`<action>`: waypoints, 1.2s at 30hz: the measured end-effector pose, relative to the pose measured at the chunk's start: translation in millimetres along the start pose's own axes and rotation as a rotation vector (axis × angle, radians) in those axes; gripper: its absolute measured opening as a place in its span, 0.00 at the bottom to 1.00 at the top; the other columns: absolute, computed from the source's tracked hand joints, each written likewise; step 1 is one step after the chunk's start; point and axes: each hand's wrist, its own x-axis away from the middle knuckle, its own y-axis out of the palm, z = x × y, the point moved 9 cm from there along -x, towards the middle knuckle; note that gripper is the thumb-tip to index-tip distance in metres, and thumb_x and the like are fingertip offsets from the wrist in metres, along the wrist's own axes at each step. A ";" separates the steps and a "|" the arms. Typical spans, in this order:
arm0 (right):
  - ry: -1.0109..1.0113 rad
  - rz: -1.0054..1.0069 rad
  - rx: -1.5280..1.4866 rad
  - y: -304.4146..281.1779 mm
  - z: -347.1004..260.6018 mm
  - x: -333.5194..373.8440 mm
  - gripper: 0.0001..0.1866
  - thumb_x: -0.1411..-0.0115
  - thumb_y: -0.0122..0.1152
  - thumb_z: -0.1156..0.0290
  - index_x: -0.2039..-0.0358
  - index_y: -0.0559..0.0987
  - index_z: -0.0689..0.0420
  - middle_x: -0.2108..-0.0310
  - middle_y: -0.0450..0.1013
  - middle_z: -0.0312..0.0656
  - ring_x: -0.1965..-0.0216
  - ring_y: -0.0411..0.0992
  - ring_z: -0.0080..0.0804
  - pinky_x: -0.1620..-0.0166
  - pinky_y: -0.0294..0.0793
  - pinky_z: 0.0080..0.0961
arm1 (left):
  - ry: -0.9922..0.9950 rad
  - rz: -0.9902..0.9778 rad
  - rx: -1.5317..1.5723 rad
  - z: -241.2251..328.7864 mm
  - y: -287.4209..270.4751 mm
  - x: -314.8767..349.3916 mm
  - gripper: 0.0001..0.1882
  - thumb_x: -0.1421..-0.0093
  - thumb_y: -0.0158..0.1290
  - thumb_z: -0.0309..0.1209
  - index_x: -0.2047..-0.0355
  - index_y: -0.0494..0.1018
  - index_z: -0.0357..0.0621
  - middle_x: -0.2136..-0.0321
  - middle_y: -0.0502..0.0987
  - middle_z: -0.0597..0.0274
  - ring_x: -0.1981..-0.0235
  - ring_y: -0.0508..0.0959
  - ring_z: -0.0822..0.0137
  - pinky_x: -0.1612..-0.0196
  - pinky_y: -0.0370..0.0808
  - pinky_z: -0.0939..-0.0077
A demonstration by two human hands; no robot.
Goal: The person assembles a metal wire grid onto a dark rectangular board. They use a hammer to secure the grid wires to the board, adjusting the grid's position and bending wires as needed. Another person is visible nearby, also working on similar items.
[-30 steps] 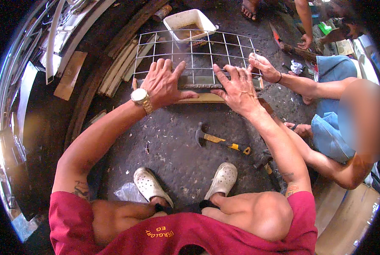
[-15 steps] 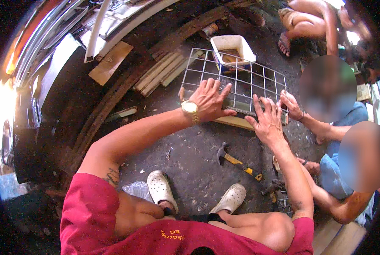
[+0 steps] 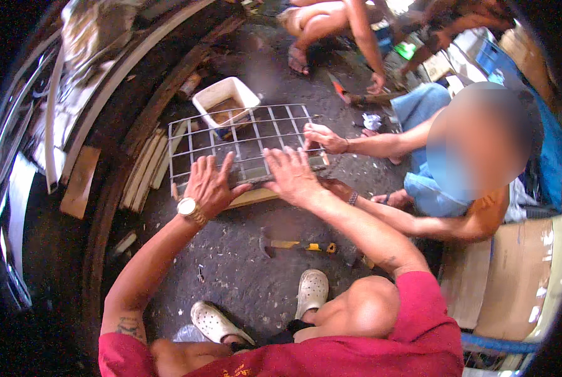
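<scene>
While both bare hands are resting palm-down along the near edge of a grey, rectangular metal-wire grid (image 3: 237, 139), they are seemingly steadying it from above. The left hand (image 3: 210, 188), below a gold-coloured metal wristwatch (image 3: 190, 208), is lying open, its fingers reaching forward and its thumb pointing inward; the right hand (image 3: 293, 179) is spreading its fingers likewise, and neither is visibly closing around anything. A co-worker's hand (image 3: 326, 138) is holding the grid's right side, probably bracing that end. The grid is extending forward from beneath the fingers, mostly beyond both hands, while a long, pale wooden strip (image 3: 253, 198) is showing below the near edge, between the hands. Past the grid's far edge, a white, squarish plastic tub (image 3: 242, 92) is standing; nearer the person, a yellow-and-black-handled hammer (image 3: 300, 245) is lying on the dark floor (image 3: 243, 264).
</scene>
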 end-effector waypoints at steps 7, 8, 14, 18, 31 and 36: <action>0.044 0.227 -0.060 6.8 -1.3 8.0 0.45 0.43 0.63 0.50 0.31 0.57 0.57 0.37 0.59 0.49 0.34 0.55 0.56 0.34 0.51 0.62 | -0.070 -0.180 -0.054 -3.2 16.8 -2.2 0.45 0.44 0.53 0.64 0.36 0.64 0.45 0.58 0.70 0.47 0.55 0.68 0.52 0.51 0.66 0.59; 0.053 0.233 -0.053 7.6 -0.5 7.4 0.45 0.43 0.63 0.50 0.31 0.57 0.57 0.37 0.59 0.49 0.34 0.55 0.55 0.34 0.51 0.62 | -0.053 -0.160 -0.072 -1.5 15.4 -3.2 0.44 0.44 0.54 0.64 0.37 0.65 0.45 0.59 0.70 0.47 0.56 0.68 0.52 0.52 0.66 0.58; 0.042 0.313 -0.088 3.5 -1.9 9.7 0.44 0.44 0.64 0.48 0.33 0.60 0.57 0.39 0.61 0.50 0.38 0.58 0.54 0.36 0.53 0.61 | -0.002 -0.092 -0.120 2.8 13.0 -2.2 0.41 0.45 0.56 0.62 0.43 0.69 0.43 0.61 0.70 0.46 0.58 0.69 0.51 0.54 0.67 0.56; 0.033 0.359 -0.073 1.6 -1.9 12.4 0.42 0.44 0.64 0.50 0.34 0.62 0.57 0.41 0.62 0.49 0.40 0.60 0.54 0.37 0.54 0.60 | 0.012 -0.067 -0.128 4.0 12.5 -0.7 0.39 0.45 0.57 0.62 0.46 0.69 0.42 0.62 0.69 0.46 0.59 0.69 0.51 0.55 0.67 0.56; -0.021 0.155 -0.120 -4.5 3.1 10.9 0.42 0.42 0.63 0.46 0.33 0.62 0.54 0.39 0.62 0.49 0.36 0.58 0.54 0.35 0.55 0.56 | 0.038 0.005 -0.119 6.0 3.9 0.7 0.40 0.45 0.57 0.63 0.46 0.71 0.41 0.60 0.71 0.45 0.57 0.70 0.50 0.56 0.68 0.56; 0.022 0.172 -0.314 -30.0 23.4 19.3 0.32 0.38 0.59 0.46 0.40 0.73 0.52 0.43 0.68 0.50 0.40 0.64 0.52 0.37 0.61 0.47 | -0.003 -0.064 -0.036 0.8 3.0 2.9 0.41 0.44 0.53 0.66 0.46 0.71 0.41 0.59 0.72 0.44 0.55 0.70 0.51 0.53 0.67 0.58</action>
